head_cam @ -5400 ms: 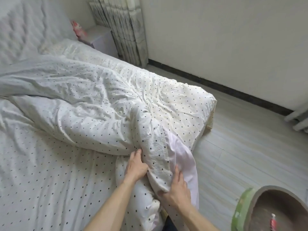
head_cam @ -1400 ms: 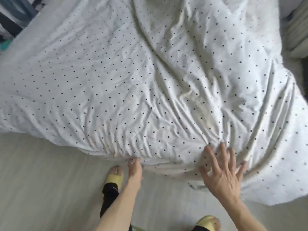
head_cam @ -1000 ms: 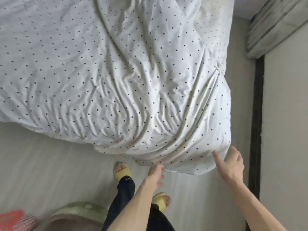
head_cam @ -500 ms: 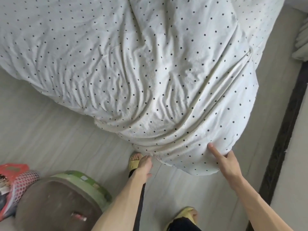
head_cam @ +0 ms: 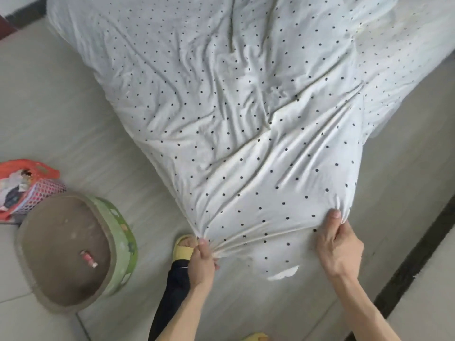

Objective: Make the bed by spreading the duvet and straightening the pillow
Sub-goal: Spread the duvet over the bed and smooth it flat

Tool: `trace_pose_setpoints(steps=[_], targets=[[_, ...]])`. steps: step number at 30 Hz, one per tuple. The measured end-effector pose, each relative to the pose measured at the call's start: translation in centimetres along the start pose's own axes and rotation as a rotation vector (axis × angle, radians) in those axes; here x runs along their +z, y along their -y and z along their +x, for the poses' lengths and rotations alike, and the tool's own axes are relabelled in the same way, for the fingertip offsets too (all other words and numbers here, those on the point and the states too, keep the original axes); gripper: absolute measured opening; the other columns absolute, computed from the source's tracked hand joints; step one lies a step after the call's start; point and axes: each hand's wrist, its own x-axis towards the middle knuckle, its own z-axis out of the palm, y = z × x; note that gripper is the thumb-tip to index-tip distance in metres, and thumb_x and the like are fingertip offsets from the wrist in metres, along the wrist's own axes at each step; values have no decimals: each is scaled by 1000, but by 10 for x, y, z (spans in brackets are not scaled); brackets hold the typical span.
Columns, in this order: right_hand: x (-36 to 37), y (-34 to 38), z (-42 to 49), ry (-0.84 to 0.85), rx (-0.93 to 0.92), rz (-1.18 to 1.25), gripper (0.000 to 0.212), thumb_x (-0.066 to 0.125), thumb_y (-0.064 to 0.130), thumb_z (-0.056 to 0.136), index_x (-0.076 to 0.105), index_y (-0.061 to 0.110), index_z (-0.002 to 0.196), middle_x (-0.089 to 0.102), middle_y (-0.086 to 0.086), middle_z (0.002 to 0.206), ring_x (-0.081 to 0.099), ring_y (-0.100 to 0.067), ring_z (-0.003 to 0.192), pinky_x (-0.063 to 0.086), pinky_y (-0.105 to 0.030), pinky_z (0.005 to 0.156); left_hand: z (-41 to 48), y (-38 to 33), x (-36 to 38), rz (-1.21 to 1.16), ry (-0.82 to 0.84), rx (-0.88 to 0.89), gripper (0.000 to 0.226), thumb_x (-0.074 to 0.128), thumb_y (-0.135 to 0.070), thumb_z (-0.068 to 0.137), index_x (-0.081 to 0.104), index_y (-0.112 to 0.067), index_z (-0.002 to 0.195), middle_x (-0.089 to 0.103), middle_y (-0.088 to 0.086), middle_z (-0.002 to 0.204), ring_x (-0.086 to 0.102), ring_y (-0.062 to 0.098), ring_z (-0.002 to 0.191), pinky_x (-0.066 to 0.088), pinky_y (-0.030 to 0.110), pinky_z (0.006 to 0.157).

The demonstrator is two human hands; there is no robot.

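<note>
White black-dotted duvet [head_cam: 246, 107] spread over bed, wrinkled, near corner bunched, overhanging floor.

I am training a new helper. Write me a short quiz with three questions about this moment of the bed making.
1. True or false: the left hand and the right hand both grip the near edge of the duvet.
2. What stands on the floor to the person's left? A) a pillow B) a round green-sided container C) a chair
3. Fill in: the slipper beside the left hand is ____ in colour.
Key: 1 true; 2 B; 3 yellow.
</note>
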Motion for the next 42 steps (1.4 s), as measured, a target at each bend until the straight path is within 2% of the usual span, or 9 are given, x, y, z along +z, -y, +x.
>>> trace_pose_setpoints(steps=[3, 10, 16, 26, 30, 33, 37, 39, 42], targets=[[-1, -10, -8, 157, 125, -89, 58, 19, 54, 104, 53, 10, 87, 69, -20, 80, 62, -46, 95, 43, -42, 80, -4, -9, 22, -17, 114, -280, 50, 24, -55, 101, 57, -20, 112, 67, -9, 75, 70, 16, 59, 40, 23, 45], [23, -19, 4, 236, 182, 97, 56, 23, 63, 99, 57, 19, 91, 65, 8, 64, 69, -36, 84, 52, -46, 84, -15, -19, 57, -581, 125, -453, 62, 21, -56, 101, 36, -16, 147, 60, 18, 130, 66, 22, 93, 51, 36, 84], [21, -27, 7, 237, 167, 228, 50, 31, 57, 103, 60, 16, 108, 61, 13, 90, 67, -6, 74, 58, -30, 68, -28, -19, 87, -652, 286, -480, 24, 51, -38, 89, 68, -21, 88, 75, 0, 90, 68, 14, 83, 52, 37, 86], [11, -25, -1, 113, -10, 166, 65, 24, 62, 100, 52, 12, 71, 54, 8, 53, 55, -4, 50, 39, -17, 49, -92, 40, 78, -163, 58, -333, 39, 31, -37, 105, 60, -11, 101, 67, 11, 104, 64, 32, 100, 50, 39, 87], [9, -58, 1, 309, 32, -192, 53, 18, 57, 103, 54, 18, 96, 66, -7, 72, 68, -32, 75, 45, -35, 63, -135, 123, 31, 368, 360, -475, 31, 39, -25, 104, 63, -6, 106, 68, 15, 106, 66, 28, 93, 54, 33, 81], [13, -49, 31, 331, 50, -224, 44, 30, 51, 104, 55, 16, 96, 69, -15, 94, 60, -34, 88, 41, -38, 73, -101, 89, 39, 283, 432, -446, 27, 45, -29, 102, 56, -14, 82, 66, 8, 88, 62, 22, 74, 46, 25, 62], [19, -40, 24, 542, 99, 298, 46, 80, 25, 81, 49, 22, 115, 64, 2, 117, 62, -6, 100, 48, -25, 82, -44, 14, 67, -39, 401, -328, 51, 64, -24, 91, 45, -15, 137, 54, 8, 132, 55, 21, 113, 43, 32, 90], [29, -50, 19, 678, 91, 345, 75, 86, 16, 62, 44, 22, 124, 65, 7, 117, 63, -6, 106, 51, -28, 87, -28, -10, 74, -48, 373, -306, 58, 67, -22, 86, 40, -21, 137, 54, -2, 126, 53, 12, 97, 40, 29, 84], [46, -68, 17, 787, 82, 262, 53, 87, 14, 68, 64, 15, 116, 75, 3, 106, 70, -15, 100, 54, -30, 85, -19, -15, 86, -89, 400, -335, 38, 63, -37, 91, 49, -33, 125, 53, -13, 111, 53, 13, 101, 40, 33, 87]])
